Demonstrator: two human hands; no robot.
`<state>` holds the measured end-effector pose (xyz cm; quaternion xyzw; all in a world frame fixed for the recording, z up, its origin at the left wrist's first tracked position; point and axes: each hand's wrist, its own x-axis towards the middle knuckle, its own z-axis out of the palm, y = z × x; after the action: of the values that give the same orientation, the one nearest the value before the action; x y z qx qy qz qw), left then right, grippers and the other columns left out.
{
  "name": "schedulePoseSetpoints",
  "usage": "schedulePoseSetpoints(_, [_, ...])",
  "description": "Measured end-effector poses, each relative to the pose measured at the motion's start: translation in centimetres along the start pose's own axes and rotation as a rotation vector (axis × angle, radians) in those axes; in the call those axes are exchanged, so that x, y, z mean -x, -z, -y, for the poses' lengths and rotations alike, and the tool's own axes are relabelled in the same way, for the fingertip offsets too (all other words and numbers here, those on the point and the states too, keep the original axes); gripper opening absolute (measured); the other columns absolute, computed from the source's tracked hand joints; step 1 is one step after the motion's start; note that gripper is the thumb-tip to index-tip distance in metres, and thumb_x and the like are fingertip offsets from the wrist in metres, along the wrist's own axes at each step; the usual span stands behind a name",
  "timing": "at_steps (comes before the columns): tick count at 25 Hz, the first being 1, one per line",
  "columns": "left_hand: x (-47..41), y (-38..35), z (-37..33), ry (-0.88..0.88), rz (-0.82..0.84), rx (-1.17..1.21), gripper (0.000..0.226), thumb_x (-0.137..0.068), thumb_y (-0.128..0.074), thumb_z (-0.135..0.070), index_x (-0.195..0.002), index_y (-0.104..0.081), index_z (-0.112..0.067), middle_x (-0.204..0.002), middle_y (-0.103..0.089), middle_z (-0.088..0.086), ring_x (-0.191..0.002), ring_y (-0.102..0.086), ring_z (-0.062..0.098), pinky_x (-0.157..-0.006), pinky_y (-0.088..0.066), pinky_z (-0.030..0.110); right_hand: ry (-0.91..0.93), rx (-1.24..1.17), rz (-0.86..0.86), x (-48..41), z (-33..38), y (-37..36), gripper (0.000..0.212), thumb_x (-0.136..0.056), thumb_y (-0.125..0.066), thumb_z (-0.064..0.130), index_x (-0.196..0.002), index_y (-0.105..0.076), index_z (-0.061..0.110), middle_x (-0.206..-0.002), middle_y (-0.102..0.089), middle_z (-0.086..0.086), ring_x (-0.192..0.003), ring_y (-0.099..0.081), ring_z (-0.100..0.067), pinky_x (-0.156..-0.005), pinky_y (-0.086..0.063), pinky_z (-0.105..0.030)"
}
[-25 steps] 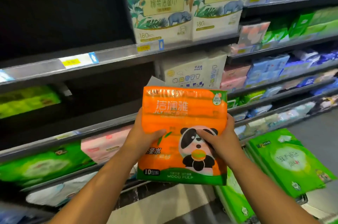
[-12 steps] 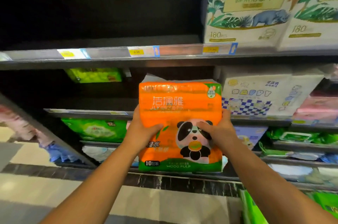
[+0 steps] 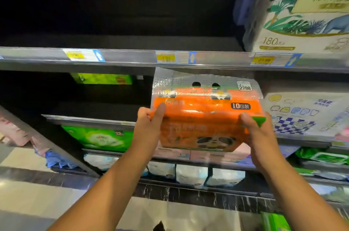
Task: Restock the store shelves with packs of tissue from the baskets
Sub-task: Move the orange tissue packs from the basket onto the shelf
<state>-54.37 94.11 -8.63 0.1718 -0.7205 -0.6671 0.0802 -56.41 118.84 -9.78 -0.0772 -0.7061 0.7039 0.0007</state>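
One orange tissue pack [image 3: 205, 121], centre of frame, held in the air before the shelving. It is tilted so that its top face and clear handle flap turn toward the camera. The flap reaches just under the upper shelf rail [image 3: 132, 57]. The pack is not yet on any shelf.

Two hands, both clamped on the pack:
- left hand [image 3: 149, 127] at its left end, thumb laid over the top edge
- right hand [image 3: 258, 136] at its right end, thumb on top, fingers underneath and hidden

Neighbours:
- white pack [image 3: 302, 113], centre right, just beside the orange one
- green pack [image 3: 100, 137], one shelf lower, left of centre
- leaf-printed pack [image 3: 302, 13], upper right, on the top shelf

Probable slot: the dark bay at centre left, beside the white pack. The dark top shelf is also possible, and I cannot tell which is meant.

Handling, as judged:
- The wrap is soft, so keep hold of both ends.
- Level the pack and duck the flap under the rail so it does not snag.
- Slide the pack in rear edge first, snug to the white pack, printed face outward.
- Let go only once its base is borne by the shelf.
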Motion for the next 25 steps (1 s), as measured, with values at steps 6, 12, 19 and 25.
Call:
schedulePoseSetpoints(6, [-1.3, -0.7, -1.5, -0.078, -0.022, 0.006, 0.040, -0.086, -0.057, -0.055, -0.096, -0.042, -0.020, -0.091, -0.055, -0.001, -0.082, -0.056, 0.013, -0.063, -0.044, 0.031, 0.118, -0.152, -0.092, -0.7, -0.1, -0.9, 0.057, -0.050, -0.076, 0.074, -0.095, -0.053, 0.049, -0.100, -0.063, 0.010, -0.100, -0.060, -0.019, -0.089, -0.049, -0.053])
schedulePoseSetpoints(12, [-3.5, -3.0, 2.0, -0.143, -0.028, 0.023, 0.047, -0.070, -0.052, -0.068, -0.093, -0.041, -0.029, -0.093, -0.058, -0.002, -0.083, -0.059, 0.008, -0.071, -0.048, 0.028, 0.195, -0.085, -0.007, -3.8, -1.6, 0.3, 0.043, -0.071, -0.070, 0.049, -0.107, -0.046, 0.047, -0.106, -0.062, 0.010, -0.108, -0.059, -0.020, -0.102, -0.043, -0.054])
schedulePoseSetpoints(19, [-7.8, -5.3, 3.9, -0.088, 0.118, -0.120, 0.051, -0.088, -0.065, -0.040, -0.121, -0.028, -0.026, -0.105, -0.053, -0.016, -0.094, -0.053, -0.004, -0.077, -0.045, 0.010, 0.071, 0.015, -0.036, -8.0, -3.0, -0.2, 0.058, -0.087, -0.059, 0.045, -0.137, -0.030, 0.033, -0.119, -0.056, 0.007, -0.109, -0.055, -0.009, -0.101, -0.043, -0.042])
schedulePoseSetpoints(25, [-10.2, -5.4, 6.1, -0.061, 0.171, -0.141, 0.075, -0.080, -0.077, -0.019, -0.128, -0.025, -0.042, -0.113, -0.049, -0.024, -0.104, -0.051, -0.001, -0.084, -0.045, 0.021, 0.063, 0.158, -0.074, -9.9, -5.3, -1.8, 0.079, -0.081, -0.076, 0.024, -0.140, -0.022, 0.026, -0.124, -0.046, 0.010, -0.104, -0.050, 0.001, -0.085, -0.044, -0.016])
